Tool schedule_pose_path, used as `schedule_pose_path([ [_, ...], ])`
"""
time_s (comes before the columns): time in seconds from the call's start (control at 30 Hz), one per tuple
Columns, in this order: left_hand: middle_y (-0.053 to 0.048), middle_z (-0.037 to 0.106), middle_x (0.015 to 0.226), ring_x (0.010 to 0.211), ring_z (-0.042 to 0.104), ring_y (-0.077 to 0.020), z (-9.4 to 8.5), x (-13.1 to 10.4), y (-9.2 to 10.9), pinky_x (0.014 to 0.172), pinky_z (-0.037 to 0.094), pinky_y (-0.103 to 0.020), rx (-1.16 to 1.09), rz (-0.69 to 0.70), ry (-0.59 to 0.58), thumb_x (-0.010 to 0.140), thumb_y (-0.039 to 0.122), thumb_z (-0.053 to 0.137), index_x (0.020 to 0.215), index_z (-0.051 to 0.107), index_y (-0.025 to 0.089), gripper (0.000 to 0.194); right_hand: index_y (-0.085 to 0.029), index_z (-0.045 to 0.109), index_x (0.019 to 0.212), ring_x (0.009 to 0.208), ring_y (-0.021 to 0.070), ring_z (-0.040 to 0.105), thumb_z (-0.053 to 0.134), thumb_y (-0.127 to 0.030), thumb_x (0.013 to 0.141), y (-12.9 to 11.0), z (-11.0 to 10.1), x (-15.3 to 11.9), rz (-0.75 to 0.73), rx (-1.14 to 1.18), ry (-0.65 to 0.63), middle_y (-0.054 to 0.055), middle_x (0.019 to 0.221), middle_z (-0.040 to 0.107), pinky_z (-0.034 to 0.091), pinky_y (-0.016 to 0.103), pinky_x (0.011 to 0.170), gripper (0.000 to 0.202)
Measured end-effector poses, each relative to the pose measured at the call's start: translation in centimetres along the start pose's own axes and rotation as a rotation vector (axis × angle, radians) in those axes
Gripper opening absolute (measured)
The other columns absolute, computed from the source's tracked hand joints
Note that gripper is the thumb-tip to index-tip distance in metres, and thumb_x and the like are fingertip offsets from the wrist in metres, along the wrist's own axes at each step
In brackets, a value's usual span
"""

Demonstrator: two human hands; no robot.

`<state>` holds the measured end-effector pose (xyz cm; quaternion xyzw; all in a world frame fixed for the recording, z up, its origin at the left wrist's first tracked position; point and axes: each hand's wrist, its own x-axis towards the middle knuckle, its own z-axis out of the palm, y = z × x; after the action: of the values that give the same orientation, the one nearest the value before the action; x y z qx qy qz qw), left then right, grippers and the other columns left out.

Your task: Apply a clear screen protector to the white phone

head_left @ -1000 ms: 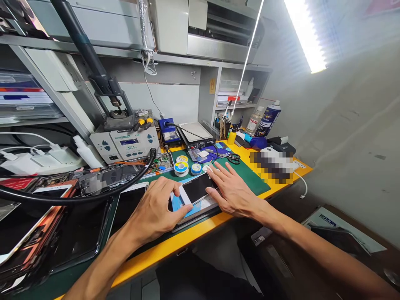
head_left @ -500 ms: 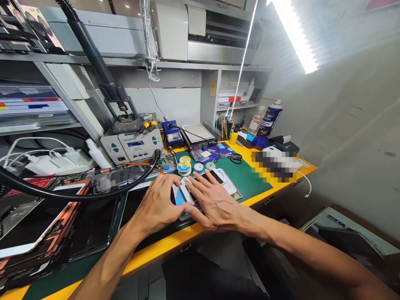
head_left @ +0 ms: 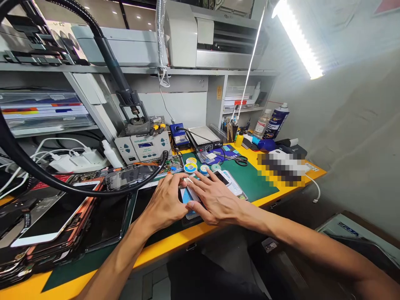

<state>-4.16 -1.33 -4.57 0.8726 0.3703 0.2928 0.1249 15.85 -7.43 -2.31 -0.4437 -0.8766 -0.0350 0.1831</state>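
Note:
Close together at the bench's front edge, both hands work over a flat blue-and-white piece (head_left: pixel 186 196), largely covered by them; I cannot make out its kind. My left hand (head_left: pixel 167 200) curls its fingers round the piece's left side, the fingertips at its far end by a small white bit. Over its right side lies my right hand (head_left: pixel 217 203), fingers stretched out and slightly apart, palm down. The two thumbs nearly meet at the near end. Just beyond the right fingers is a phone with a dark screen (head_left: pixel 221 178), on a pale tray-like holder (head_left: pixel 238 189).
Solder spools (head_left: pixel 190 168) stand behind the hands. Left are stacked phone and tablet parts (head_left: pixel 59 212) and a black hose (head_left: pixel 93 193) from the soldering station (head_left: pixel 145 146). Scissors (head_left: pixel 240 160) lie on the green mat (head_left: pixel 262 185); a spray can (head_left: pixel 276 121) stands back right.
The view has shifted, so everything appears further right and most of the bench lower. Both hands stay over the piece in nearly the same pose.

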Motion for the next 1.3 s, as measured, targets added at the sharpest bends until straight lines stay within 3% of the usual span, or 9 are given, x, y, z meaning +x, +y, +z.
schedule_pose_path([
  [0.13,-0.01,0.06,0.119,0.112,0.058,-0.0309,-0.1,0.2,0.1,0.101,0.048,-0.05,0.001,0.01,0.014,0.071,0.041,0.082,0.135,0.046,0.022,0.076,-0.007,0.048,0.15,0.146,0.0331,0.043,0.04,-0.046,0.104,-0.5,-0.1,-0.5,-0.005,-0.007,0.006,0.019,0.153,0.052,0.023,0.058,0.123,0.06],
  [0.33,-0.01,0.06,0.121,0.116,0.054,-0.0308,-0.3,0.3,0.3,0.104,0.045,-0.05,0.035,0.025,0.009,0.071,0.033,0.08,0.135,0.046,0.021,0.074,-0.008,0.051,0.147,0.149,0.0345,0.037,0.045,-0.047,0.102,-1.2,-0.1,-2.0,-0.003,0.014,-0.006,0.017,0.153,0.052,0.017,0.06,0.125,0.06],
  [0.7,-0.009,0.061,0.122,0.117,0.054,-0.0298,-0.8,0.1,0.1,0.103,0.046,-0.05,0.011,0.078,-0.058,0.081,0.048,0.076,0.136,0.049,0.023,0.066,-0.014,0.052,0.148,0.151,0.0348,0.034,0.045,-0.043,0.102,-2.3,-0.2,-4.0,0.089,0.066,-0.018,0.012,0.158,0.047,0.011,0.062,0.126,0.055],
  [1.0,-0.011,0.062,0.127,0.119,0.058,-0.0277,-0.6,-0.2,0.3,0.106,0.047,-0.046,-0.021,0.093,-0.075,0.082,0.036,0.071,0.14,0.048,0.021,0.064,-0.012,0.045,0.154,0.154,0.0352,0.028,0.04,-0.045,0.104,-4.0,0.6,-3.9,0.236,0.084,0.046,0.01,0.162,0.04,0.007,0.063,0.126,0.06],
  [1.3,-0.01,0.061,0.129,0.121,0.058,-0.0276,-0.1,-0.2,0.2,0.108,0.047,-0.046,0.003,0.113,-0.058,0.086,0.038,0.07,0.146,0.042,0.024,0.068,-0.008,0.044,0.154,0.154,0.0338,0.027,0.041,-0.043,0.104,-3.2,0.7,-4.4,0.194,0.065,0.064,0.01,0.162,0.04,0.002,0.06,0.127,0.061],
])
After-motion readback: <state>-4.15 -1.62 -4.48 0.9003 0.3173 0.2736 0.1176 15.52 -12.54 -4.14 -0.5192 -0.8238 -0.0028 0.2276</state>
